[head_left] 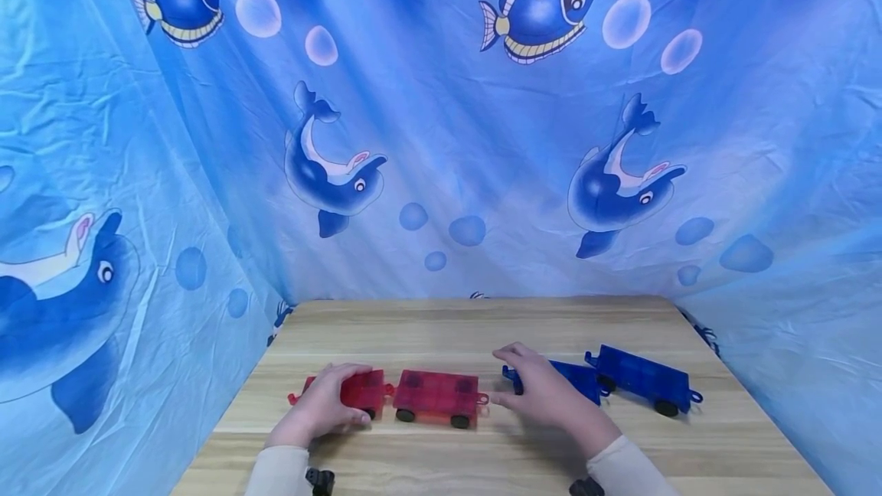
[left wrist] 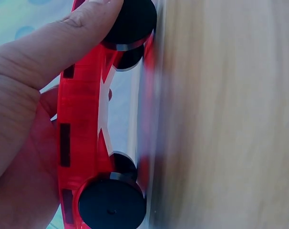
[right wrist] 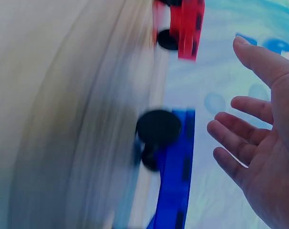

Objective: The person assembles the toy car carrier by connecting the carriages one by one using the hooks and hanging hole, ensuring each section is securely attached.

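Observation:
Two see-through red toy train cars stand in a row on the wooden tabletop, joined at their hook and ring. My left hand [head_left: 324,401] grips the left red car [head_left: 365,389], thumb along the near side and fingers over the far side. In the left wrist view the thumb [left wrist: 54,45] lies across its side beside a black wheel [left wrist: 113,204]. To the right of the second red car [head_left: 437,396], my right hand [head_left: 540,396] hovers with spread fingers over a blue car [head_left: 579,378], partly hiding it. The right wrist view shows a gap between palm and blue car [right wrist: 175,176].
Another blue car [head_left: 644,377] stands at an angle on the right, close to the first blue car's ring. The wooden tabletop [head_left: 441,327] is enclosed at the back and sides by a blue cloth [head_left: 441,136] printed with fish and dolphins.

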`<state>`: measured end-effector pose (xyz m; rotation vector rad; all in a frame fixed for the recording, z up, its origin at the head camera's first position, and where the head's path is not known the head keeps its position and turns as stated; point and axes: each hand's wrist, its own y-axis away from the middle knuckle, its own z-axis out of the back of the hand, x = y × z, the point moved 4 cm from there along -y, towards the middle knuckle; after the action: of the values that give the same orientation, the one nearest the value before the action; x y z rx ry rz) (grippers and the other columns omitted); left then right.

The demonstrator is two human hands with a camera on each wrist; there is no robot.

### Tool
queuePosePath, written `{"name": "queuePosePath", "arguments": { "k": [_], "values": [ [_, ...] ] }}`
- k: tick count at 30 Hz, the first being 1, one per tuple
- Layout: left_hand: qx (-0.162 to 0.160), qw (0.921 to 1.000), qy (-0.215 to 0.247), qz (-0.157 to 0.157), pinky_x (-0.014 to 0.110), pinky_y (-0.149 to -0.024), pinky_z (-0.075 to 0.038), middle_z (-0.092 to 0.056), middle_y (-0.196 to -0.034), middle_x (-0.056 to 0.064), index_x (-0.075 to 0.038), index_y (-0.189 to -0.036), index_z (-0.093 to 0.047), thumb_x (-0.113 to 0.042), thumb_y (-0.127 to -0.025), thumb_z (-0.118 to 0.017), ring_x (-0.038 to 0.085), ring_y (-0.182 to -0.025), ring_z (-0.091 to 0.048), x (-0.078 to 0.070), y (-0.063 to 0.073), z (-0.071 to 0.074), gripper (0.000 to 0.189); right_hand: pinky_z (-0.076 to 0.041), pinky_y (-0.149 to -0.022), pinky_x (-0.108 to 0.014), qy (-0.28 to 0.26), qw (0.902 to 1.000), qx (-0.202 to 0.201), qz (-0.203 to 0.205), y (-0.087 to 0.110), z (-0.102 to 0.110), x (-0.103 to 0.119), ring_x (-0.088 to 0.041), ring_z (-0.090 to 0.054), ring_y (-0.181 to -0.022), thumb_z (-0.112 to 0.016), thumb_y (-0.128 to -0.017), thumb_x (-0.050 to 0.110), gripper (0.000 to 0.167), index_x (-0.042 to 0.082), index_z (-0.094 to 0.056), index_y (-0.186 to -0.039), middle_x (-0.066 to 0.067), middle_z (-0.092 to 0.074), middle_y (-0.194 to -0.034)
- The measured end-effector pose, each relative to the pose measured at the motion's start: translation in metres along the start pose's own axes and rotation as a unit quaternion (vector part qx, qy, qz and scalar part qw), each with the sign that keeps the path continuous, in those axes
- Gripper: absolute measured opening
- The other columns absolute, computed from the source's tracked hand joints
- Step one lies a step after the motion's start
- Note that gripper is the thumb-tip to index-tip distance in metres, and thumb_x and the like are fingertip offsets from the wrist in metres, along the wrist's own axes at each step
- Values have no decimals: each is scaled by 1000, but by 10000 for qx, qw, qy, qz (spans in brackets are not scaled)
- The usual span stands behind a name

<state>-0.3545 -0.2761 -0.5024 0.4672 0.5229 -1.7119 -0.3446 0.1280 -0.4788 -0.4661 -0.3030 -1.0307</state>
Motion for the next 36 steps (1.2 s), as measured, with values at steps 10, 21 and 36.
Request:
{"name": "queuePosePath", "arguments": {
  "k": [10,21,36],
  "values": [
    [-21,10000,97,4,69,-115,-31,-58,-149,8,-26,-142,-66,-35,-62,-102,55,-149,-27,12,2,5,89,-44,-109,-64,242,9968,-249,-719,28,19,-49,-37,-49,-141,-84,-86,53,84,20,-50,-156,-6,-50,-154],
    [-75,9998,174,68,64,-113,-37,-59,-147,8,-25,-143,-66,-34,-59,-103,44,-142,-43,18,5,9,92,-38,-109,-70,89,9951,-172,-974,49,30,-77,-47,-44,-142,-83,-87,54,86,11,-52,-154,-16,-49,-155],
    [-89,9998,175,64,63,-113,-39,-60,-145,8,-22,-143,-66,-32,-60,-102,42,-139,-47,16,5,13,91,-35,-112,-69,520,9941,-340,-891,48,25,-83,-38,-56,-132,-89,-83,43,74,9,-63,-143,-7,-64,-134]
  ]
}}
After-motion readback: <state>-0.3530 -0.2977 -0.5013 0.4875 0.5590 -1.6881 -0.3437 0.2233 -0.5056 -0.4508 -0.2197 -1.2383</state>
